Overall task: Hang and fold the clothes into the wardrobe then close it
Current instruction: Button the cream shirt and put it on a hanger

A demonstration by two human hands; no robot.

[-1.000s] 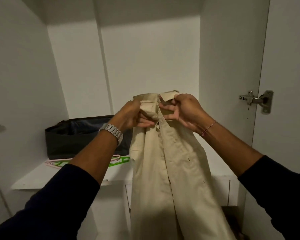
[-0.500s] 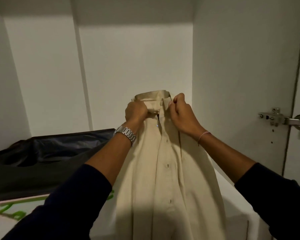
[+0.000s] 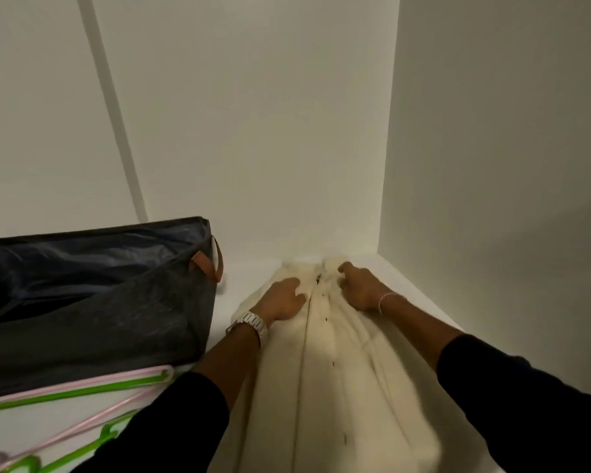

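Head view: we lay the cream shirt (image 3: 325, 363) on the wardrobe shelf (image 3: 420, 298), beside the dark storage bag (image 3: 93, 302). Left hand (image 3: 284, 298) and right hand (image 3: 359, 288) pinch its collar area. Next, probably release and fold.

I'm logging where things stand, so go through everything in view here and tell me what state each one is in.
Beige shirt: laid flat on the wardrobe shelf, buttoned, collar toward the back.
Left hand: pressing on the shirt near the collar.
Right hand: pressing on the shirt near the collar.
Dark storage bag: open at the top, standing left of the shirt.
Pink and green hangers: lying loose, unused.
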